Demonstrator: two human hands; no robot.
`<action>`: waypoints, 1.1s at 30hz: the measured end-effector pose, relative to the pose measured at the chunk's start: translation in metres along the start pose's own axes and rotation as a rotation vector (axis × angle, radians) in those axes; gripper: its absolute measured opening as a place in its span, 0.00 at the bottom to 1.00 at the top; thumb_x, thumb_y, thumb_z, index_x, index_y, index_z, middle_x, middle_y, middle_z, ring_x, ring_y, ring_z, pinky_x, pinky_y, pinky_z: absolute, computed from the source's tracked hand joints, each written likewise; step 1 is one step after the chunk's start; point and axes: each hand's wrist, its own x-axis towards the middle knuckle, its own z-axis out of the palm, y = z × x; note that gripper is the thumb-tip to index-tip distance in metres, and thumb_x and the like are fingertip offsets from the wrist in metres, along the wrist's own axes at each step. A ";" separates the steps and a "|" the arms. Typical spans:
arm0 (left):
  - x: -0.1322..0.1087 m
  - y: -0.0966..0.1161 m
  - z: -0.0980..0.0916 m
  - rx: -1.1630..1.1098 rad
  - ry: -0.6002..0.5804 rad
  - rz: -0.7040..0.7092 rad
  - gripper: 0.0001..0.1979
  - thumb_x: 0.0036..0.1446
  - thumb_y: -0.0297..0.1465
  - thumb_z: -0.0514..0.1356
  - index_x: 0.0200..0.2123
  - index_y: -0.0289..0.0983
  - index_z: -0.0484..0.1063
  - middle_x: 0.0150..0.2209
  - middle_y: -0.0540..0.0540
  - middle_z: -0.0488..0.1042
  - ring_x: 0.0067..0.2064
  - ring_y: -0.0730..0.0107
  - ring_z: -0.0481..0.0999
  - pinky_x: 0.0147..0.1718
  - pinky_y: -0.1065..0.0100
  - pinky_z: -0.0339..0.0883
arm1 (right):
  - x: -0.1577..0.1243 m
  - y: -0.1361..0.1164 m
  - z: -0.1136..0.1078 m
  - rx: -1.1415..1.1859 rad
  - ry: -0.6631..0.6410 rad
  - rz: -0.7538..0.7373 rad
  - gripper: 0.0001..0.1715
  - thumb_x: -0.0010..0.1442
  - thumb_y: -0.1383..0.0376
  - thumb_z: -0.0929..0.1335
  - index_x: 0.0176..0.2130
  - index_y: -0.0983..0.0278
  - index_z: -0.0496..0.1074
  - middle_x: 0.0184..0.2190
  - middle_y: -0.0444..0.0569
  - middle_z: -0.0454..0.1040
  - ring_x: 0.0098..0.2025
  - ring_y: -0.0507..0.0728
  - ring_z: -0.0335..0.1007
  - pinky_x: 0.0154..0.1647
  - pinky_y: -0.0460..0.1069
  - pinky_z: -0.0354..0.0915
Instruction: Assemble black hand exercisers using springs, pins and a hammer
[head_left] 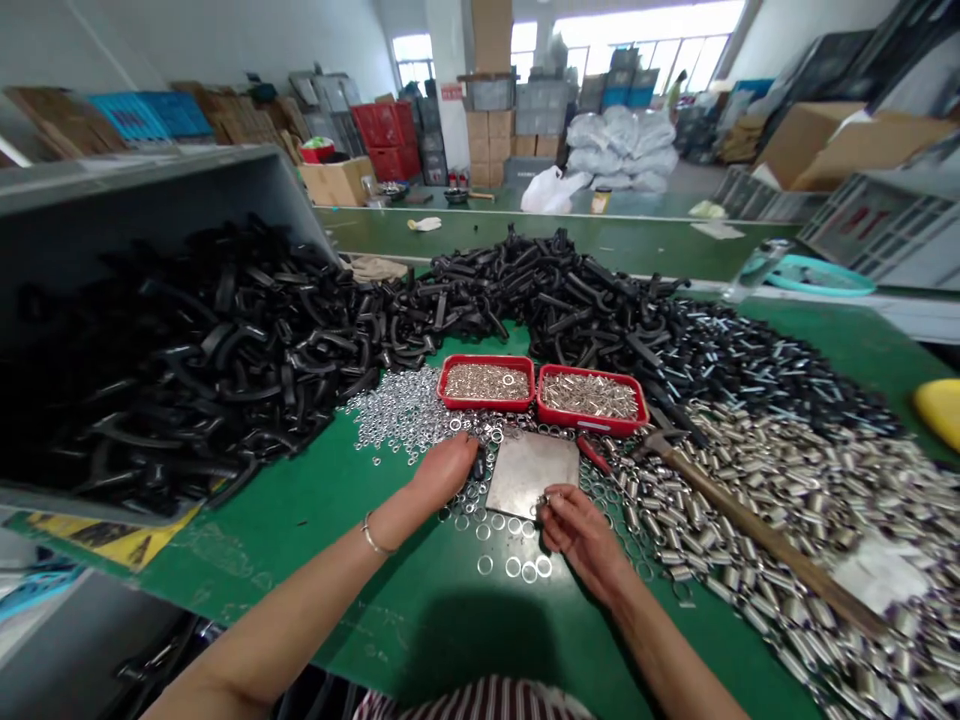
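Note:
My left hand (pixel 448 468) is closed at the left edge of a flat metal plate (pixel 534 470), its fingers on a small black part (pixel 479 463). At the plate's front right corner my right hand (pixel 579 527) pinches something small and metallic, perhaps a ring, too small to make out. Flat metal rings (pixel 529 572) lie in front of the plate and along its sides. Behind it stand a left red tray (pixel 486 404) with tiny metal pieces and a right red tray (pixel 592 425) with small metal pins. Red-handled pliers (pixel 592 455) lie beside the plate.
A grey crate (pixel 300 190) on its side spills black curved parts (pixel 255 340) at left. More black parts heap behind the trays. Small shiny nuts (pixel 397 412) lie left of them. A hammer (pixel 757 530) rests across metal springs (pixel 750 480) at right, near black-and-silver bolts (pixel 765 360).

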 end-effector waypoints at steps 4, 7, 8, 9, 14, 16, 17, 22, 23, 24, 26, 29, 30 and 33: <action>-0.002 -0.004 0.002 -0.098 0.093 -0.005 0.14 0.59 0.21 0.55 0.47 0.35 0.71 0.48 0.39 0.71 0.50 0.59 0.73 0.50 0.63 0.66 | 0.002 0.004 -0.003 -0.060 -0.047 -0.034 0.13 0.61 0.58 0.72 0.42 0.61 0.70 0.30 0.45 0.74 0.24 0.49 0.62 0.26 0.46 0.62; -0.001 -0.002 0.007 -0.124 0.041 0.005 0.14 0.59 0.22 0.55 0.48 0.36 0.71 0.48 0.40 0.72 0.50 0.60 0.74 0.50 0.64 0.66 | 0.003 0.007 -0.004 -0.152 -0.074 -0.058 0.13 0.62 0.57 0.71 0.43 0.61 0.68 0.30 0.45 0.75 0.23 0.49 0.64 0.26 0.47 0.63; 0.000 0.000 0.009 -0.110 0.020 0.001 0.13 0.59 0.22 0.54 0.47 0.36 0.71 0.48 0.40 0.72 0.50 0.59 0.74 0.50 0.63 0.67 | 0.003 0.008 -0.004 -0.183 -0.082 -0.067 0.14 0.62 0.56 0.71 0.43 0.61 0.68 0.30 0.45 0.76 0.23 0.49 0.65 0.26 0.47 0.63; 0.001 0.002 0.010 -0.093 0.011 -0.004 0.13 0.60 0.22 0.54 0.46 0.36 0.71 0.47 0.39 0.72 0.49 0.59 0.74 0.49 0.63 0.67 | 0.002 0.010 -0.004 -0.207 -0.089 -0.075 0.14 0.62 0.56 0.71 0.43 0.60 0.68 0.30 0.45 0.76 0.23 0.50 0.66 0.25 0.47 0.63; 0.003 0.008 0.010 -0.136 0.041 0.033 0.17 0.58 0.21 0.54 0.49 0.37 0.71 0.49 0.40 0.71 0.49 0.60 0.74 0.50 0.63 0.67 | 0.002 0.013 -0.006 -0.238 -0.102 -0.087 0.14 0.63 0.55 0.70 0.44 0.60 0.67 0.30 0.44 0.75 0.23 0.50 0.67 0.25 0.47 0.65; 0.002 0.012 0.010 -0.155 0.028 0.062 0.17 0.57 0.21 0.54 0.49 0.37 0.72 0.49 0.41 0.70 0.49 0.61 0.74 0.49 0.65 0.67 | 0.001 0.013 -0.007 -0.246 -0.105 -0.084 0.15 0.63 0.55 0.70 0.44 0.60 0.67 0.30 0.44 0.75 0.23 0.50 0.67 0.25 0.47 0.65; 0.002 0.013 0.011 -0.142 0.017 0.069 0.16 0.57 0.21 0.54 0.48 0.37 0.72 0.48 0.41 0.71 0.48 0.61 0.74 0.49 0.65 0.67 | 0.002 0.013 -0.008 -0.248 -0.107 -0.084 0.15 0.63 0.55 0.70 0.44 0.60 0.67 0.30 0.44 0.75 0.23 0.50 0.67 0.25 0.47 0.65; 0.002 0.020 0.015 -0.070 0.015 0.017 0.11 0.58 0.22 0.54 0.41 0.35 0.73 0.44 0.40 0.72 0.45 0.60 0.75 0.46 0.64 0.68 | 0.003 0.014 -0.010 -0.248 -0.109 -0.090 0.15 0.63 0.55 0.70 0.45 0.60 0.67 0.30 0.43 0.75 0.23 0.50 0.67 0.25 0.47 0.65; 0.002 0.020 0.014 -0.092 0.043 0.008 0.11 0.58 0.22 0.54 0.42 0.35 0.73 0.44 0.40 0.72 0.45 0.60 0.74 0.46 0.64 0.68 | 0.003 0.014 -0.011 -0.245 -0.113 -0.086 0.15 0.63 0.55 0.71 0.44 0.60 0.67 0.30 0.43 0.75 0.23 0.50 0.67 0.25 0.47 0.65; 0.001 0.020 0.014 -0.134 0.087 0.005 0.12 0.58 0.22 0.54 0.42 0.35 0.73 0.44 0.40 0.73 0.46 0.60 0.74 0.47 0.63 0.68 | 0.002 0.014 -0.011 -0.241 -0.117 -0.082 0.15 0.62 0.55 0.71 0.44 0.60 0.67 0.30 0.43 0.75 0.23 0.50 0.67 0.25 0.47 0.65; -0.001 0.022 0.011 -0.280 0.206 0.012 0.15 0.55 0.20 0.54 0.43 0.36 0.73 0.44 0.42 0.74 0.47 0.61 0.74 0.50 0.63 0.67 | 0.001 0.012 -0.011 -0.225 -0.118 -0.071 0.15 0.62 0.55 0.71 0.43 0.60 0.67 0.29 0.43 0.75 0.22 0.50 0.66 0.24 0.47 0.65; -0.004 0.030 0.009 -0.561 0.325 0.030 0.18 0.53 0.19 0.54 0.43 0.38 0.75 0.43 0.45 0.76 0.47 0.64 0.75 0.51 0.64 0.66 | 0.000 0.007 -0.010 -0.160 -0.077 -0.061 0.15 0.61 0.56 0.72 0.42 0.60 0.68 0.29 0.43 0.75 0.22 0.50 0.65 0.24 0.46 0.64; -0.005 0.035 0.009 -0.645 0.331 0.020 0.17 0.53 0.20 0.54 0.43 0.38 0.75 0.43 0.46 0.77 0.46 0.64 0.76 0.51 0.64 0.66 | 0.000 0.004 -0.009 -0.128 -0.059 -0.057 0.14 0.61 0.56 0.72 0.41 0.61 0.68 0.28 0.43 0.74 0.22 0.49 0.64 0.24 0.46 0.63; -0.004 0.053 0.010 -0.876 0.288 -0.057 0.15 0.52 0.22 0.56 0.41 0.39 0.76 0.38 0.49 0.79 0.41 0.66 0.77 0.45 0.66 0.68 | 0.005 -0.007 -0.005 -0.044 -0.021 -0.046 0.14 0.59 0.57 0.74 0.39 0.61 0.69 0.28 0.43 0.73 0.23 0.48 0.61 0.24 0.45 0.62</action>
